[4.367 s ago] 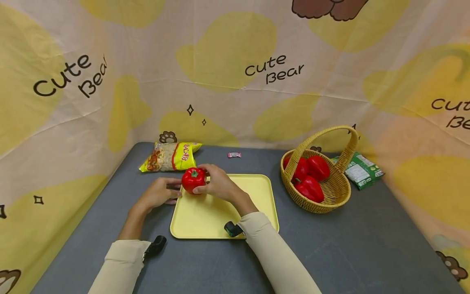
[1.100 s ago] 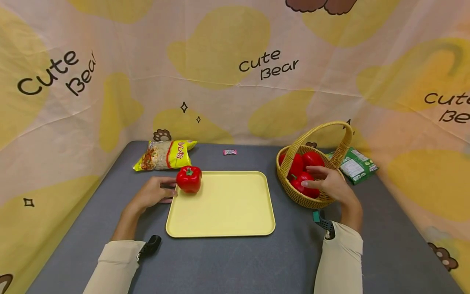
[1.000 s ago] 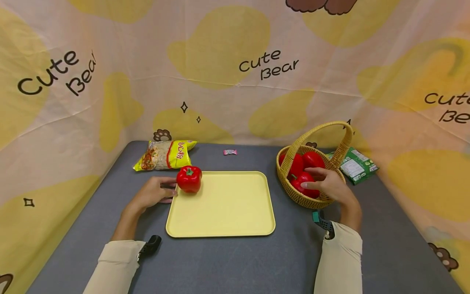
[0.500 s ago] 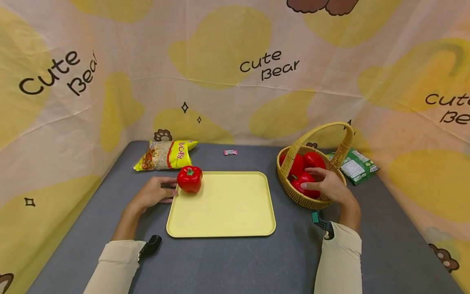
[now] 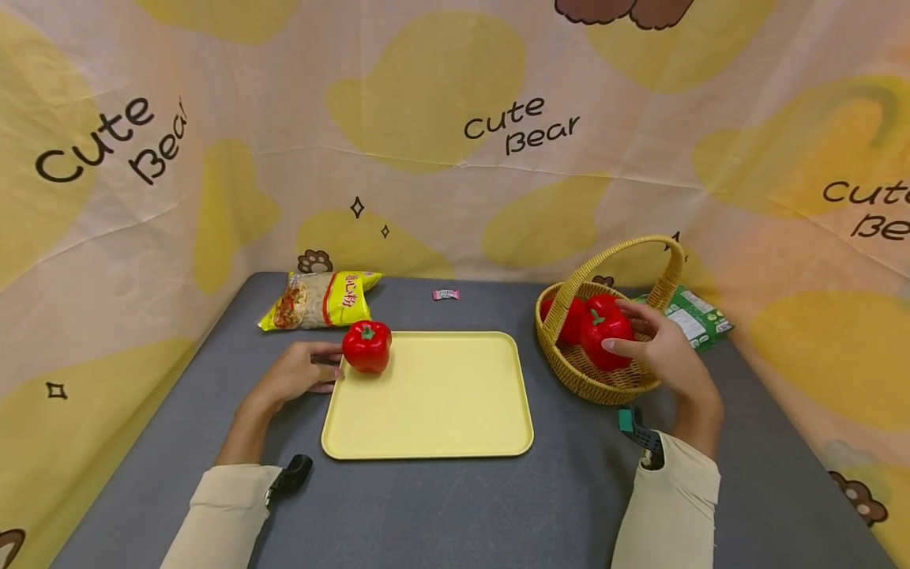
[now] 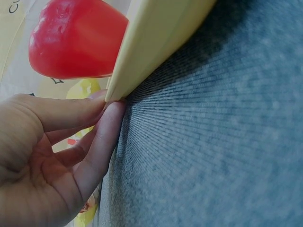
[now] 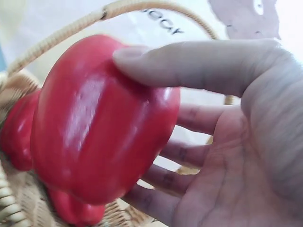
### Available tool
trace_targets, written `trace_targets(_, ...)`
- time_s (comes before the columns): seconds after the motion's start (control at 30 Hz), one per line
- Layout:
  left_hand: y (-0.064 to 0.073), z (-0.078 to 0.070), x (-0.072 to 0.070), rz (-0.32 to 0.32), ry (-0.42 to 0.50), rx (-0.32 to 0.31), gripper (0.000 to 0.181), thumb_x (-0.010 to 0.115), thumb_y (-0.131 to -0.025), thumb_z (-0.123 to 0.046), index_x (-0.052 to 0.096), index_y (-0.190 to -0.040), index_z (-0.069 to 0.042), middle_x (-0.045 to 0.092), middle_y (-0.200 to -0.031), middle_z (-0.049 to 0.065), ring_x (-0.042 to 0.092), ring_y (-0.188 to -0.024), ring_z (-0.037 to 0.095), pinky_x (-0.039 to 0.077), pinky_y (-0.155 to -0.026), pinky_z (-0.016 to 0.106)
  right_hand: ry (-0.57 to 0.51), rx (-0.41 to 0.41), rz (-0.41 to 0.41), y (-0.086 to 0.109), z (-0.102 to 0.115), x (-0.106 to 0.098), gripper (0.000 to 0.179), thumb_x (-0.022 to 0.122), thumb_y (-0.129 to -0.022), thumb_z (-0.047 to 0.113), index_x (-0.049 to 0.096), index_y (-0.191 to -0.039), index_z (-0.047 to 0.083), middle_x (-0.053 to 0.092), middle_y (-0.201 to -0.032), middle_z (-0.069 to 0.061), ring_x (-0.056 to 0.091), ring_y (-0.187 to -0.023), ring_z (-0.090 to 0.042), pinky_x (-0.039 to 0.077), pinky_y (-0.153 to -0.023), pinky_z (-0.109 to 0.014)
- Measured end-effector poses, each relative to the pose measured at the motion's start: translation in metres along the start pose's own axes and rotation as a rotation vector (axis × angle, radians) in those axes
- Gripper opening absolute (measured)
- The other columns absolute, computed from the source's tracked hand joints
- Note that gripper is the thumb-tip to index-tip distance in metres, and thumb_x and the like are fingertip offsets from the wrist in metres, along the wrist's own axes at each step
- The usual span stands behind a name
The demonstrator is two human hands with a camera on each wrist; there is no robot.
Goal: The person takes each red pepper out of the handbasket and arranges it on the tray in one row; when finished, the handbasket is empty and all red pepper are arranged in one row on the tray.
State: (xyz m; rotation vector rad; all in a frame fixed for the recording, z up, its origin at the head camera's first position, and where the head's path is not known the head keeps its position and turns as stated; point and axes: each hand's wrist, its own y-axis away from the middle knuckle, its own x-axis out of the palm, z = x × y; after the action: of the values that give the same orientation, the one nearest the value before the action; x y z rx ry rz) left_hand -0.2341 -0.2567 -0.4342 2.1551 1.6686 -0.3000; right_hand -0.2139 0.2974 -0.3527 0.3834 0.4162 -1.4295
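The right hand (image 5: 668, 352) pinches a glossy, blocky red bell pepper with a green stem (image 5: 607, 344) from its right side, thumb on the near face and fingers reaching behind, the spread between them filled by the pepper's width. That pepper is within the outline of a round, tan woven basket with a tall arched handle (image 5: 583, 383), and it looks raised off the basket's floor, though whether its base is above the rim I cannot tell. Its long axis stands close to upright in the head view, stem end up and tipped a little to the left. Two other red peppers (image 5: 569, 325) lie behind it and to its left. The relation that matters most, as I judge it, is sideways: a flat, pale yellow rectangular tray (image 5: 441, 403) lies to the left of the basket across a strip of dark grey table (image 5: 462, 506), so the pepper stands between the right hand and the tray, with the basket's left wall and handle also on that side. The right hand is plainly the nearer one; the left hand (image 5: 302, 371) is at the tray's far left edge, thumb and fingers nipping the rim, just beside an upright, shiny red bell pepper on the tray's back left corner (image 5: 366, 348)
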Motion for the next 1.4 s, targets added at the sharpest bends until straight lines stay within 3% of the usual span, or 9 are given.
trace_targets(0.17,0.000,0.000,0.000,-0.005,-0.006,0.005,0.054,0.070,-0.099,-0.004,0.053,-0.147,0.013,0.059,-0.144,0.034,0.073,-0.107,0.023,0.067,-0.083,0.033,-0.052,-0.060,-0.047,0.012,0.010,-0.005,0.074,0.074,-0.100,0.028,0.038,-0.165,0.017,0.053,-0.144,-0.009,0.056,-0.120,-0.015,0.061,-0.087,-0.021)
trace_targets(0.37,0.001,-0.001,0.001,-0.008,-0.010,0.009,0.054,0.070,-0.099,-0.004,0.053,-0.147,0.014,0.058,-0.144,0.034,0.073,-0.108,0.023,0.067,-0.083,0.033,-0.154,-0.150,-0.085,0.022,0.020,-0.008,0.062,0.073,-0.100,0.016,0.049,-0.157,0.018,0.060,-0.133,0.002,0.059,-0.118,-0.016,0.061,-0.085,-0.021)
trace_targets(0.67,0.001,-0.002,0.000,-0.006,-0.014,0.005,0.054,0.071,-0.099,-0.004,0.053,-0.148,0.013,0.058,-0.144,0.034,0.073,-0.106,0.022,0.067,-0.082,0.033,-0.283,-0.297,-0.089,0.035,0.039,-0.008,0.057,0.071,-0.096,0.000,0.056,-0.150,0.009,0.061,-0.136,-0.006,0.065,-0.114,-0.018,0.063,-0.085,-0.021)
trace_targets(1.0,0.001,-0.001,0.000,-0.004,-0.018,0.000,0.055,0.071,-0.099,-0.005,0.052,-0.148,0.012,0.058,-0.144,0.033,0.072,-0.106,0.022,0.067,-0.082,0.033,-0.298,-0.413,0.040,0.030,0.067,0.015,0.070,0.070,-0.093,-0.009,0.048,-0.157,0.007,0.057,-0.145,-0.010,0.063,-0.123,-0.022,0.064,-0.090,-0.027)
trace_targets(1.17,0.002,-0.001,0.000,-0.003,-0.016,-0.002,0.056,0.071,-0.100,-0.005,0.052,-0.149,0.012,0.058,-0.145,0.033,0.072,-0.108,0.023,0.067,-0.083,0.033,-0.269,-0.421,0.085,0.023,0.077,0.032,0.071,0.071,-0.094,-0.005,0.046,-0.160,0.010,0.050,-0.148,-0.012,0.061,-0.128,-0.023,0.063,-0.094,-0.026)
trace_targets(1.4,0.004,-0.002,-0.002,-0.004,-0.017,-0.002,0.055,0.070,-0.100,-0.005,0.052,-0.148,0.013,0.058,-0.144,0.034,0.072,-0.107,0.022,0.067,-0.082,0.032,-0.251,-0.342,0.144,0.003,0.075,0.055,0.073,0.075,-0.094,0.003,0.044,-0.160,0.008,0.051,-0.148,-0.011,0.063,-0.125,-0.027,0.064,-0.093,-0.031)
